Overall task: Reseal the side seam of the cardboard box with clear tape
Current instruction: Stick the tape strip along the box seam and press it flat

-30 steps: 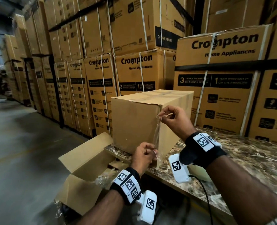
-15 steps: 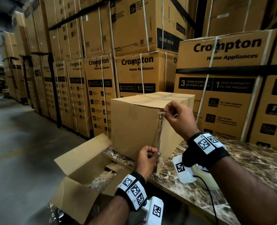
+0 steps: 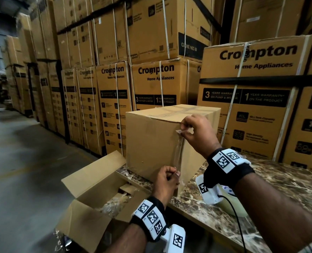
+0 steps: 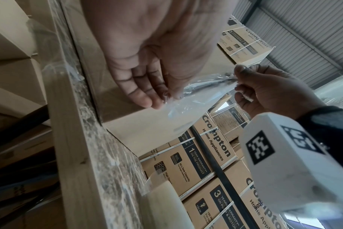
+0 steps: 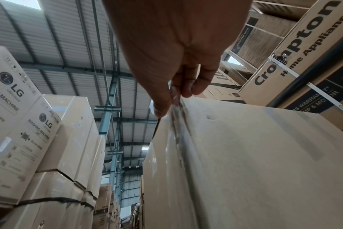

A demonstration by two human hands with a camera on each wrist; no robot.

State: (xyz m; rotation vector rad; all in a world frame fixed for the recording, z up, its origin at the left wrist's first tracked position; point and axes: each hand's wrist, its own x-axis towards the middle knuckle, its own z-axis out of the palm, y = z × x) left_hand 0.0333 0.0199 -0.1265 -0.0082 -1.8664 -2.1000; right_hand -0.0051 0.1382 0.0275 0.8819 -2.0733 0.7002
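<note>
- Your right hand [image 3: 195,132] pinches the top end of the clear tape [image 3: 179,154] between thumb and curled fingers [image 5: 198,86], right at the top corner of the cardboard box [image 3: 151,143].
- Your left hand [image 3: 167,181] pinches the bottom end of the same strip, down by the bottom corner of the box, with its fingers curled in tight.
- The tape is thin, shiny and see-through, with wrinkles in it. It runs straight up and down from one hand to the other, along the corner edge of the box where two sides meet.
- From the right wrist view the strip lies close along that edge, but you cannot tell how much of it is stuck down.
- The box is plain brown card, smooth and square-sided. It stands upright on the worktop [image 3: 279,189], at its near left corner. Older strips of clear tape cross its closed top.
- The worktop has a brown marble pattern with pale veins and a light wood edge.
- A pale roll of tape [image 3: 237,205] lies on the worktop just behind your right wrist.
- An open carton [image 3: 89,181] sits lower down, beside the worktop. Its flaps stick out, and crinkly clear plastic is inside.
- Tall stacks of printed brown cartons [image 3: 155,83] with white straps stand behind the worktop and along the grey floor.
</note>
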